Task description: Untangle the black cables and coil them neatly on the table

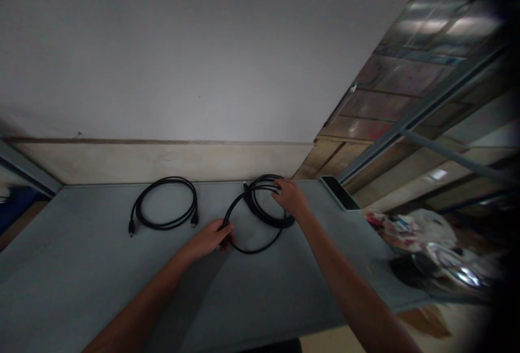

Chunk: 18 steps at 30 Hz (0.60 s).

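Note:
A thick coil of black cable (262,213) lies on the grey table, partly lifted by my hands. My left hand (215,235) pinches a part of this cable at the coil's left side, and one loop sags from there along the table. At the coil's upper right, the fingers of my right hand (289,196) close round some of its strands. To the left rests a second, thinner black cable (164,227), coiled in a ring. Its two ends have plugs, one (131,227) at the lower left and one (194,219) at the right.
A flat device with a dark face and pale rim, like a phone (340,193), lies at the table's (260,293) back right. Beyond the right edge are plastic bags (433,228) and a dark object (413,269). Metal frame bars (410,120) rise at the right; a wall stands behind.

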Available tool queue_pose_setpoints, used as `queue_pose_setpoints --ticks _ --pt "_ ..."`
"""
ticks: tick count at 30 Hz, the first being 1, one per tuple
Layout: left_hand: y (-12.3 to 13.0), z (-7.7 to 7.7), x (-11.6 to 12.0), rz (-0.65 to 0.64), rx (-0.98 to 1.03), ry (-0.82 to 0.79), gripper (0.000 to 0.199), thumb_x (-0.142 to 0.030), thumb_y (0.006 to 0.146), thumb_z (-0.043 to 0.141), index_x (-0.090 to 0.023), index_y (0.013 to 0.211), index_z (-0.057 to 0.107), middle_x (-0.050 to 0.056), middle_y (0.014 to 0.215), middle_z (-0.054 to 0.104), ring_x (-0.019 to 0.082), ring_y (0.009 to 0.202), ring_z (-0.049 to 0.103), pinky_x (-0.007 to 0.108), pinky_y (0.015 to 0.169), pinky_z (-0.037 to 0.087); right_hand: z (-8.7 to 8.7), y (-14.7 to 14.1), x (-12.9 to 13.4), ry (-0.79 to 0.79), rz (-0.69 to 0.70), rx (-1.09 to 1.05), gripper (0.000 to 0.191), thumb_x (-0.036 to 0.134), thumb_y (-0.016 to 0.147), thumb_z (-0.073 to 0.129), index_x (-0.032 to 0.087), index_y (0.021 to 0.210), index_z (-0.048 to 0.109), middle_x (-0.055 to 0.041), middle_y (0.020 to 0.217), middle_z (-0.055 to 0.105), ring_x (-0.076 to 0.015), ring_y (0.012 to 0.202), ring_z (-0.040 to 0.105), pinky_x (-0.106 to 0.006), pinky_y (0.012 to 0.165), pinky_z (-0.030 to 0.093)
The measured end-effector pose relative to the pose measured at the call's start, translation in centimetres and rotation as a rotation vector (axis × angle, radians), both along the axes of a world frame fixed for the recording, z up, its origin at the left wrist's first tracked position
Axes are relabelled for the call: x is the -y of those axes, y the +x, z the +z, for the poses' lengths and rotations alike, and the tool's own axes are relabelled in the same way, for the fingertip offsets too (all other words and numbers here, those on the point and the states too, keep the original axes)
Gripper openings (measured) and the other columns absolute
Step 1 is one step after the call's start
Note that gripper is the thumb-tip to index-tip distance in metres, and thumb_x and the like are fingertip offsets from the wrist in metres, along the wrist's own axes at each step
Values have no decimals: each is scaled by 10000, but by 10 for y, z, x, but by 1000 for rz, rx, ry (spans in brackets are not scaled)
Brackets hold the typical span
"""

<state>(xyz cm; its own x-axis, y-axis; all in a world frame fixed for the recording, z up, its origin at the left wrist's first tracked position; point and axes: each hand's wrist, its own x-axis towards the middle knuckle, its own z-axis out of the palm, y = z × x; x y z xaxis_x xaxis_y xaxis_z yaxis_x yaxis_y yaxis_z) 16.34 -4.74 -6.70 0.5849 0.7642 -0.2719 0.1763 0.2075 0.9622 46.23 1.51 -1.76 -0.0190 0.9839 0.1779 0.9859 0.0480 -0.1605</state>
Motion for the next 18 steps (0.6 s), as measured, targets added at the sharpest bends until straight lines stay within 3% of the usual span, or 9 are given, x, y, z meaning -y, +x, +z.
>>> queue_pose_setpoints --ticks 3,6,11,18 --pt "3 1 -1 28 -9 12 472 -605 891 481 -155 831 611 38 727 640 120 547 557 232 492 430 -16 3 -9 34 -215 54 598 396 826 635 126 1346 518 -220 1427 470 -359 1312 426 -483 1030 358" --pt "7 0 -1 41 -16 43 473 -607 894 462 -160 848 607 48 772 651 120 542 551 227 452 406 -28 8 -22 -68 -357 25 765 484 817 637 94 1434 408 -272 1515 335 -424 1383 328 -572 1033 326" --pt "11 -1 -2 51 -24 70 451 -590 894 456 -164 863 600 76 892 676 123 552 563 230 414 382 -33 14 -36 -198 -443 -61 788 528 803 643 50 1395 436 -291 1342 504 -447 1266 468 -611 1017 322" --pt "9 0 -2 46 -26 56 463 -587 908 430 -159 871 600 64 851 652 120 546 564 229 424 401 -24 6 -28 30 -423 -21 667 501 793 673 87 1297 534 -252 1297 506 -417 1249 469 -552 1017 334"
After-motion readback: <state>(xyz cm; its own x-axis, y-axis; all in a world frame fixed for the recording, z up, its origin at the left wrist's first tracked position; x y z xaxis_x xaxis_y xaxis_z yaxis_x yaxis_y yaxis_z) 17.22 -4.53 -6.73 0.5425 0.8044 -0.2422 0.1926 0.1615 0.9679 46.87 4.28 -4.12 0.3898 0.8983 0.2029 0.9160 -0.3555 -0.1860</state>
